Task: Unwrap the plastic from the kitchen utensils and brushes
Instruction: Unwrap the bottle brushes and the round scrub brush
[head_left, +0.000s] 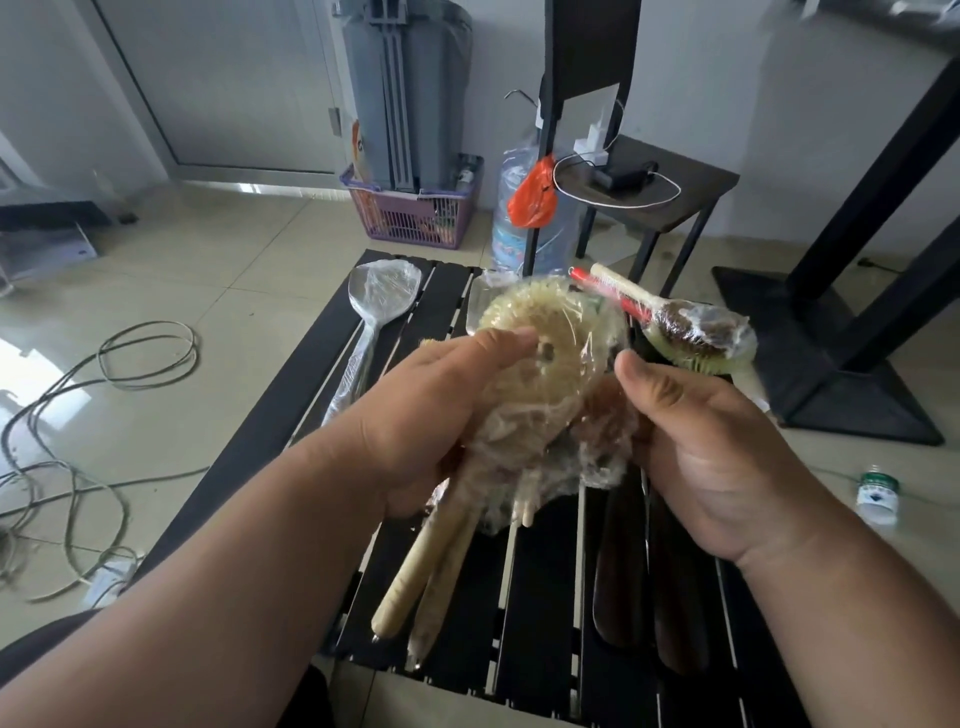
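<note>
At centre frame a bundle of round brushes (540, 374), wrapped in plastic (597, 441), is held above a black slatted table (540, 623). The bundle is gripped from the left by the left hand (431, 415), thumb laid across the brush head and fingers curled beneath. The loose plastic on the bundle's right side is grasped by the right hand (717, 447), its thumb raised. Pale wooden handles (415, 577) are seen hanging down toward lower centre. On the table farther back, a wrapped spoon (371, 312) lies at centre left and a wrapped brush set (691, 327) at centre right. Beyond, a purple basket (415, 213) and a water bottle (524, 228) stand on the floor at upper centre.
</note>
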